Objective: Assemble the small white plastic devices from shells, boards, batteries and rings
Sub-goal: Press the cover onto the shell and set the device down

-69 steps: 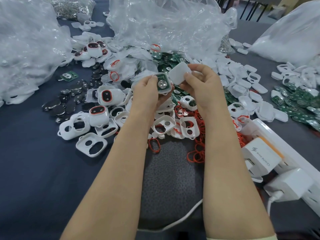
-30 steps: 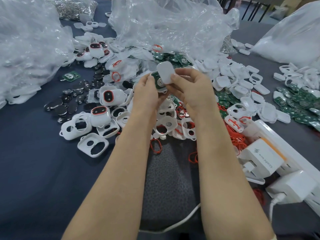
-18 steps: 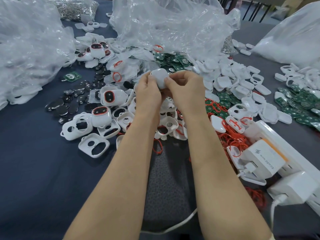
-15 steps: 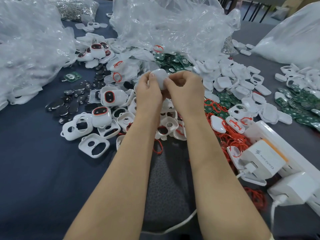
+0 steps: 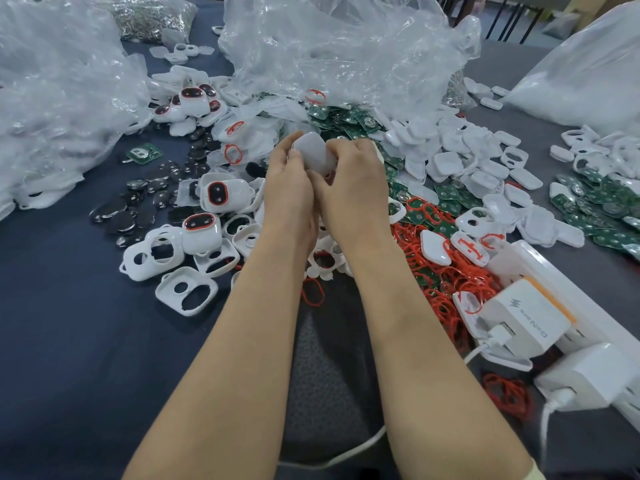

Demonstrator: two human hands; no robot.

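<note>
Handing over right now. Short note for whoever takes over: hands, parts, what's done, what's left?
Left hand and right hand both grip one white device above the pile, its plain back cover facing up; whether it is fully snapped shut cannot be told.
Done: several finished devices lie left of the hands.
Left: many empty front shells, batteries, green boards, red rings and back covers lie loose on the table, to be assembled.
</note>
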